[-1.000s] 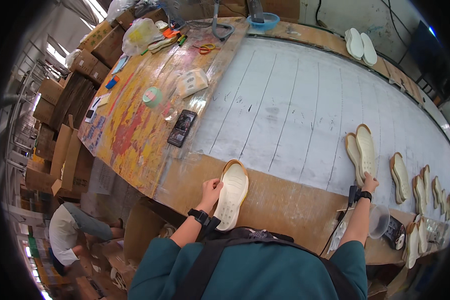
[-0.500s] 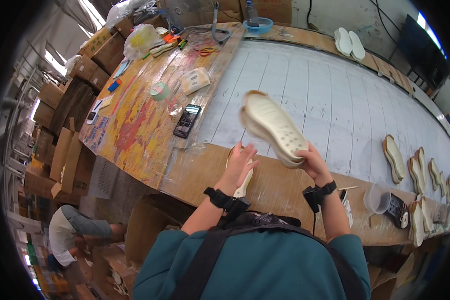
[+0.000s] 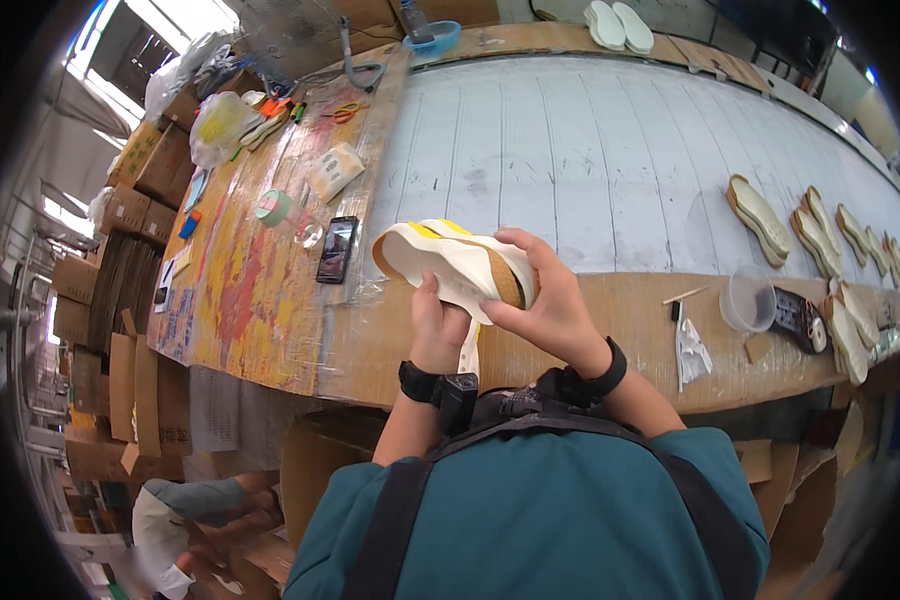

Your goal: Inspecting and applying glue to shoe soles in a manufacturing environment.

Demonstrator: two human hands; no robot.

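A white shoe sole (image 3: 448, 268) with tan, cork-like sides and yellow patches along its upper side is held tilted over the near table edge. It looks like more than one layer at the right end, but I cannot tell for sure. My right hand (image 3: 553, 305) is closed around that end, thumb below and fingers over the top. My left hand (image 3: 440, 328) grips the sole from underneath, its thumb raised against the white face. Just below the sole, beside my left hand, a white and yellow piece (image 3: 471, 352) lies at the table edge, mostly hidden.
Several soles (image 3: 760, 222) stand along the right of the white, lined surface. Nearer are a clear plastic tub (image 3: 746, 299) and a black device (image 3: 799, 321). A phone (image 3: 337, 249), a bottle (image 3: 290, 216) and scissors (image 3: 346, 113) lie leftward. A person (image 3: 192, 510) bends among boxes.
The sole has turned over from its dotted face and moved left and nearer. My left hand, open and apart before, now grips it. The view has shifted to the right.
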